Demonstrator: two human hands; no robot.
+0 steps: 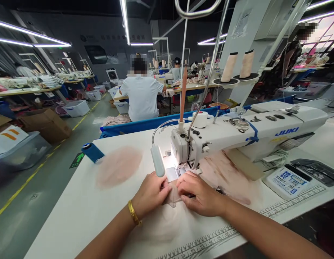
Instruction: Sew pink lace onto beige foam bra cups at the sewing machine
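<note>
A white sewing machine [253, 135] stands on the white table [75, 212]. My left hand [150, 194], with a gold bangle on the wrist, and my right hand [201, 194] lie close together just in front of the needle. Both press with curled fingers on a small sheer pink fabric piece [174, 196] at the presser foot. A small white lamp [157, 160] lights that spot. More pale pink fabric [226, 176] is bunched under the machine arm to the right of my right hand.
A stack of pink fabric pieces [118, 166] lies at the table's left. A control panel [287, 178] sits at the right; two thread cones [238, 66] stand behind the machine. A ruler strip [210, 242] runs along the front edge. A person in white [141, 95] sits ahead.
</note>
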